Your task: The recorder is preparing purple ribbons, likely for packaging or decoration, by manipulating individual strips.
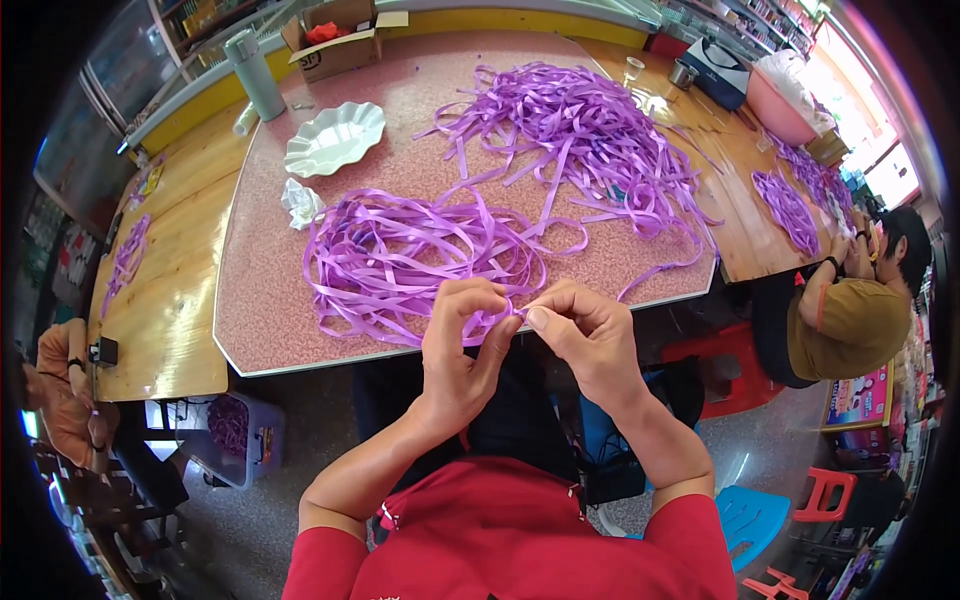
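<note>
At the table's near edge my left hand (455,355) pinches a purple ribbon (482,322) between thumb and fingertips. My right hand (598,345) is closed beside it, thumb against forefinger, on a small end of the ribbon. The fingertips of both hands almost meet, and the fine detail between them is too small to make out. Just beyond my left hand lies a loose heap of looped purple ribbons (410,265). Farther back and to the right spreads a bigger tangled pile of purple ribbons (590,135).
On the pink speckled table (270,270) are a scalloped white dish (335,140), crumpled tissue (301,204), a pale green flask (255,75) and a cardboard box (340,50). Co-workers sit left (68,375) and right (850,320). A red stool (735,370) stands to the right.
</note>
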{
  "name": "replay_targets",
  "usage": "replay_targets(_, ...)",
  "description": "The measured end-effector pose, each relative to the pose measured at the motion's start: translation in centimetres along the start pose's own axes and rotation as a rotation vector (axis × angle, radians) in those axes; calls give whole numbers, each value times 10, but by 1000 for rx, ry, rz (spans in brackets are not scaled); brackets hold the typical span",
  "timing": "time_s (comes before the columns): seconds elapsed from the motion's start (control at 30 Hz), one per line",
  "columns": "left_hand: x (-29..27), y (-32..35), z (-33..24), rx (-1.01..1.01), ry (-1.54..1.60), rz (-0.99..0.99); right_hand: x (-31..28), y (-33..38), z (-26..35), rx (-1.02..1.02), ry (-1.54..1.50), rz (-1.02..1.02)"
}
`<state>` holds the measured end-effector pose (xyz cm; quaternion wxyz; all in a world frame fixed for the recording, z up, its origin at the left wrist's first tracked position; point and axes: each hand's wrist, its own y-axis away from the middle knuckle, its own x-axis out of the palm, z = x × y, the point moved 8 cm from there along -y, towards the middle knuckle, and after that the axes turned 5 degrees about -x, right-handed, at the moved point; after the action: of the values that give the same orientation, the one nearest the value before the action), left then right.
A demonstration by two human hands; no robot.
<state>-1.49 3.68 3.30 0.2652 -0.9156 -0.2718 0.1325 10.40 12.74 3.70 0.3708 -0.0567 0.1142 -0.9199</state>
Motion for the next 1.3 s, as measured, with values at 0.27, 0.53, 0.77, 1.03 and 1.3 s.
replay_targets(0.27, -8, -1, -31, 496, -500, -149, 6, -2, 3, 81, -95, 41)
replay_targets(0.53, -9, -1, -30, 353, -399, -113, 5, 0, -18, 307, -294, 18)
replay_targets(0.77, -9, -4, -27, 400, -375, -81, 4, 2, -21, 324, -317, 48)
replay_targets(1.03, -10, -9, -20, 256, -209, -19, 4, -4, -3, 78, -105, 109)
replay_targets(1.3, -10, -6, -4, 15, 61, 0, 5, -4, 35, -263, 433, 121)
